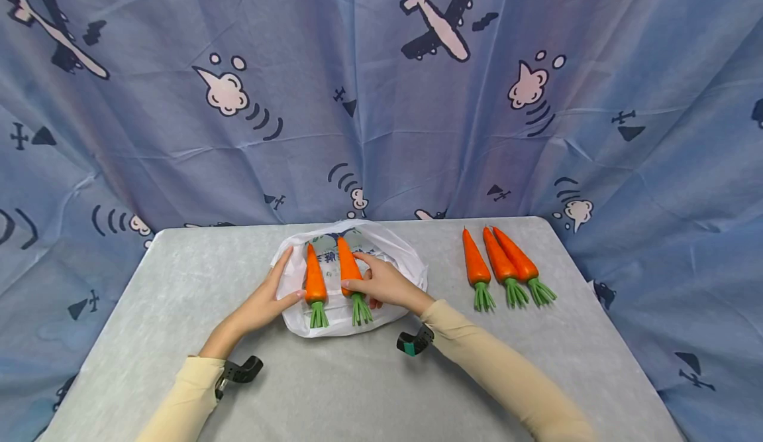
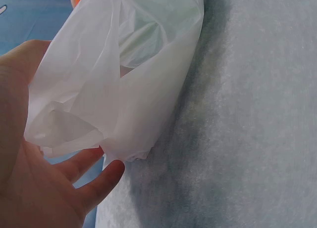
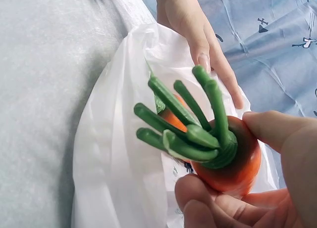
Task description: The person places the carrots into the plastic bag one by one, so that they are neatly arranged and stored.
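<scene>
A white plastic bag (image 1: 381, 230) with printing lies with its mouth spread. My left hand (image 1: 266, 297) holds the bag's left side, thumb over the inner side and fingers outside; the left wrist view shows the film (image 2: 143, 104) between them. One orange carrot (image 1: 314, 276) with green stems lies in the bag beside the left thumb. My right hand (image 1: 384, 284) grips a second carrot (image 1: 348, 256) near its stem end, thumb on one side and fingers on the other, over the bag's mouth. In the right wrist view this carrot's green stems (image 3: 218, 144) point toward the camera.
Three more carrots (image 1: 477, 263) lie on the table to the right of the bag, tips away from me. The grey-white table (image 1: 179, 276) ends at a blue curtain (image 1: 310, 97) printed with airplanes. A black band (image 1: 238, 370) is on each wrist.
</scene>
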Demonstrator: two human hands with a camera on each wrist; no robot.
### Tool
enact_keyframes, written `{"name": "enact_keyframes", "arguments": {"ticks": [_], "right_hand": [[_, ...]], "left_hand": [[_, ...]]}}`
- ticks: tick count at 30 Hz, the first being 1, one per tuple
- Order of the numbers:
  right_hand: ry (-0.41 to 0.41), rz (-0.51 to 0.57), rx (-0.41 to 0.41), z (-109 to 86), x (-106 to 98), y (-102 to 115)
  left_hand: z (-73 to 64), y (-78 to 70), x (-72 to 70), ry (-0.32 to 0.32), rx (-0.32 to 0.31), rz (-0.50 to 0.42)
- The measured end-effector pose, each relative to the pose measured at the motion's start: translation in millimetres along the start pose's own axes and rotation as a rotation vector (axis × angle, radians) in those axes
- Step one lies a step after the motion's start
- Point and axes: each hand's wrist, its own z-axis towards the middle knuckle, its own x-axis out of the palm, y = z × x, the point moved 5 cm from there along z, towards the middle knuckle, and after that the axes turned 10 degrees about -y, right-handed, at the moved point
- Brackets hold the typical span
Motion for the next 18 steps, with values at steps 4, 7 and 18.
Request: {"name": "enact_keyframes", "arguments": {"ticks": [4,7,18], "right_hand": [[0.006,0.009,-0.004,4.7,3.1,1.8],[0.01,0.013,-0.008,8.8,5.3,2.3],[0.001,-0.001,-0.009,26.3,12.2,0.4]], "left_hand": [[0.0,-0.1,-0.7,0.0,-0.003,-0.003],[0.2,-0.5,-0.5,0.002,-0.002,-0.007],[-0.8,-2.1,-1.2,0.005,0.004,-0.014]]}}
